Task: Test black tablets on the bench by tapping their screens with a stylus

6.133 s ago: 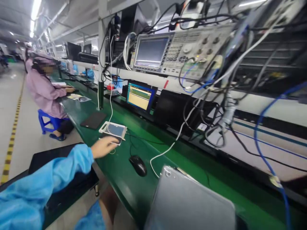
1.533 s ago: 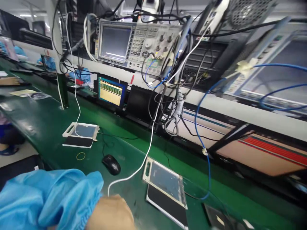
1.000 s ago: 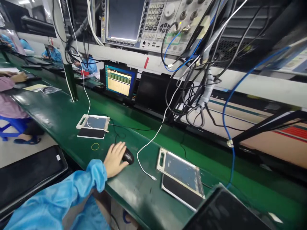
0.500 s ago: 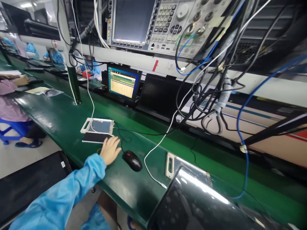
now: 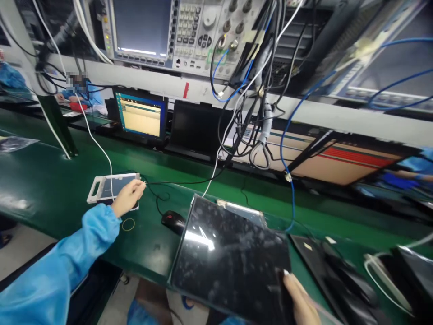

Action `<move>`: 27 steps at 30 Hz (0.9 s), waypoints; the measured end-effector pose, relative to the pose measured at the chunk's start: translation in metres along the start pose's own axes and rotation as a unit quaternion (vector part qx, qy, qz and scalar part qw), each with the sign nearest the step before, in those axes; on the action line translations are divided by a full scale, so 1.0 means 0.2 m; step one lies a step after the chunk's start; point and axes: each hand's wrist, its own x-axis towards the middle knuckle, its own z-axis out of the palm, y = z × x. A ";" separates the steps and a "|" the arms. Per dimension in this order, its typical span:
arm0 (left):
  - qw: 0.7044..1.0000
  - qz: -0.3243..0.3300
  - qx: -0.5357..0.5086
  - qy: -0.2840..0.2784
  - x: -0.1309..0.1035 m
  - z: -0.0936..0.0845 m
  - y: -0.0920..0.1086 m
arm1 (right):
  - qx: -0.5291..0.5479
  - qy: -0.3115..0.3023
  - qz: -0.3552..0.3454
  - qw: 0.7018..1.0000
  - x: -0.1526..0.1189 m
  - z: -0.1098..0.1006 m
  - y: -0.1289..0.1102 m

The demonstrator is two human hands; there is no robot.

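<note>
My right hand [image 5: 301, 303] grips the lower right corner of a black tablet [image 5: 233, 257], held screen-up over the green bench [image 5: 40, 180] edge. It covers most of a white-framed fixture [image 5: 248, 211] lying behind it. My left hand [image 5: 127, 197], in a blue sleeve, reaches left and rests its fingers on the near right corner of another white-framed fixture [image 5: 110, 187] where a white cable [image 5: 98, 144] plugs in. Whether the fingers pinch the plug I cannot tell. A black mouse [image 5: 173, 221] lies between my hands.
A lit monitor [image 5: 140, 115] and a dark one [image 5: 196, 128] stand at the back under a test instrument [image 5: 176, 31] with hanging cables [image 5: 250, 104]. A yellow rubber band [image 5: 128, 224] lies near the edge. More dark tablets [image 5: 338, 271] lie at the right. A person in blue sits far left behind the bench.
My left hand moved from beside the mouse up onto the corner of the left fixture. The black tablet rose into view in my right hand, covering the nearer fixture. The view swung right.
</note>
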 end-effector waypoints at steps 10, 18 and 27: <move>0.960 -0.006 -0.151 -0.237 -0.60 -0.31 0.43 | 0.188 -0.015 0.043 0.981 0.03 0.29 -0.12; 0.979 0.043 -0.106 -0.166 -0.71 -0.30 0.38 | 0.194 -0.016 0.042 0.980 0.00 0.37 -0.17; 0.979 0.047 -0.075 -0.184 -0.72 -0.31 0.32 | 0.132 -0.047 0.011 0.990 -0.05 0.40 -0.21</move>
